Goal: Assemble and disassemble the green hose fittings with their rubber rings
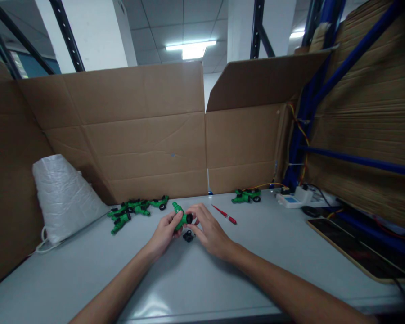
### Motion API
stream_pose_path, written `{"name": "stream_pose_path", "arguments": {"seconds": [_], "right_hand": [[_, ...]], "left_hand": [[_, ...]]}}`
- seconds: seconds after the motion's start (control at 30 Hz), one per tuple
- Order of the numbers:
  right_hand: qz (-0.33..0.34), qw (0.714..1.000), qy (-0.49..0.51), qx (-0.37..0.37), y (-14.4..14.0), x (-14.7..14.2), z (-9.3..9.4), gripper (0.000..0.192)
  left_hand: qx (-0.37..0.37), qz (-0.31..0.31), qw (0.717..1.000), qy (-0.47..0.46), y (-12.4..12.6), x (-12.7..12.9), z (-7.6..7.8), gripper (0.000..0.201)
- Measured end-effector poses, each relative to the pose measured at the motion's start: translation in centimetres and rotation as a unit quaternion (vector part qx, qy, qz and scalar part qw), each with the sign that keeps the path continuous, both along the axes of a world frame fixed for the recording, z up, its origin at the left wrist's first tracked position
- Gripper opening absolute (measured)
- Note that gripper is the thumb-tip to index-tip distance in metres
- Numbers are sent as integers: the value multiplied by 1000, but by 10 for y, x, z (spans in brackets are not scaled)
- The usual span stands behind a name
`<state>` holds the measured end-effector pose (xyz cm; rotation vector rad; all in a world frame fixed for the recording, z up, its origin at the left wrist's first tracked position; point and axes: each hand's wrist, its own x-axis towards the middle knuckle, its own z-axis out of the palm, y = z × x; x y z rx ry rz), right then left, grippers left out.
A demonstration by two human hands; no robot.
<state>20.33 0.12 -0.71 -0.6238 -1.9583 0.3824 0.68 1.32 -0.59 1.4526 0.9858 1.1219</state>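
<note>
My left hand (164,232) grips a green plastic fitting (179,215) just above the grey table (87,270). My right hand (207,230) pinches a small black ring (189,218) against the end of that fitting. A second small black part (188,236) lies on the table directly below my hands. To the left behind them lies a pile of several green fittings with black rings (135,209). Two more green fittings (246,195) sit at the back right. A red screwdriver (225,214) lies just right of my right hand.
A white woven bag (62,195) leans in the left corner. Cardboard walls (138,130) stand along the back and left. At the right are a white power strip (292,200), cables, a dark flat panel (357,252) and a blue metal rack (324,90).
</note>
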Motion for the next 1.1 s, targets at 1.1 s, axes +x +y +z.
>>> {"name": "stream_pose_path", "arguments": {"seconds": [1.1], "right_hand": [[-118, 988, -38, -96, 23, 11, -12, 21]], "left_hand": [[48, 50, 996, 51, 6, -6, -1, 50]]}}
